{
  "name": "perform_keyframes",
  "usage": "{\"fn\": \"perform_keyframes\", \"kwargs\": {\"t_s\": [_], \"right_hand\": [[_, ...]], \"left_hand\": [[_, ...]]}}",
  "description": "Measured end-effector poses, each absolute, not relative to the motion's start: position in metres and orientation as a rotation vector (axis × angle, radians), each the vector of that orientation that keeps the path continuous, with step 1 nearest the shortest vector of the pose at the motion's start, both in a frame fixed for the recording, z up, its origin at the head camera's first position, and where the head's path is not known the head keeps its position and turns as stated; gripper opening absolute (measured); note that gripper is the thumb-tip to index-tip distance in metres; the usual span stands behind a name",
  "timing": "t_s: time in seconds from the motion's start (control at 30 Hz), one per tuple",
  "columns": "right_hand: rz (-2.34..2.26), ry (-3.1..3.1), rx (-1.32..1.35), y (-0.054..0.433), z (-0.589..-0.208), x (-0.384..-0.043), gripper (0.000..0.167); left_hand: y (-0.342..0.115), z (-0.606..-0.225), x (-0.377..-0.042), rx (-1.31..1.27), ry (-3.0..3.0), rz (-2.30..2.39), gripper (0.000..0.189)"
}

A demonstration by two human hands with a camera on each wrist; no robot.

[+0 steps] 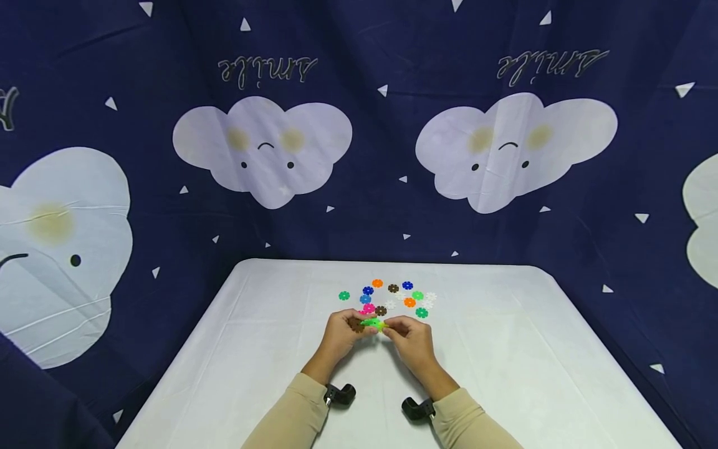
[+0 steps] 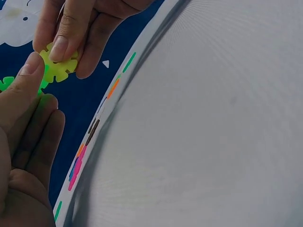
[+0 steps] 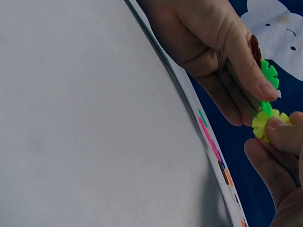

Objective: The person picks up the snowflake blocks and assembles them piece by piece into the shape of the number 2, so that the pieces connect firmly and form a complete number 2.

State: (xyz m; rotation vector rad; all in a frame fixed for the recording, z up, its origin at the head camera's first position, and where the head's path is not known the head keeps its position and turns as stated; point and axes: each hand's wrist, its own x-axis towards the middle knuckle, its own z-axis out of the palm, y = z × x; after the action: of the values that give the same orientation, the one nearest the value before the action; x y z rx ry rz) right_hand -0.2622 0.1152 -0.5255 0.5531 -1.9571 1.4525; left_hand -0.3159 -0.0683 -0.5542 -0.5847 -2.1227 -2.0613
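Above the white table, my left hand pinches green notched plastic discs between thumb and fingers. A brown notched disc shows beside that hand's fingers. My right hand pinches a yellow notched disc between thumb and fingers. In the right wrist view the yellow disc meets the edge of a green one; how deep their slots sit is hidden by the fingers. Just beyond the hands lie a pink disc and a dark brown disc.
Several loose notched discs are spread over the white table, among them an orange disc, a blue disc and a green disc. A dark blue cloth with cloud prints hangs behind the table.
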Motion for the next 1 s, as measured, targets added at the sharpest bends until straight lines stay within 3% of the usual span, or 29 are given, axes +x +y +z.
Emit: {"fn": "perform_keyframes", "kwargs": {"t_s": [1.0], "right_hand": [[1.477,-1.904,0.529,0.122,-0.556,-0.286,0.02]], "left_hand": [[-0.066,-0.557,-0.314,-0.605,-2.068,-2.18,0.037]]}}
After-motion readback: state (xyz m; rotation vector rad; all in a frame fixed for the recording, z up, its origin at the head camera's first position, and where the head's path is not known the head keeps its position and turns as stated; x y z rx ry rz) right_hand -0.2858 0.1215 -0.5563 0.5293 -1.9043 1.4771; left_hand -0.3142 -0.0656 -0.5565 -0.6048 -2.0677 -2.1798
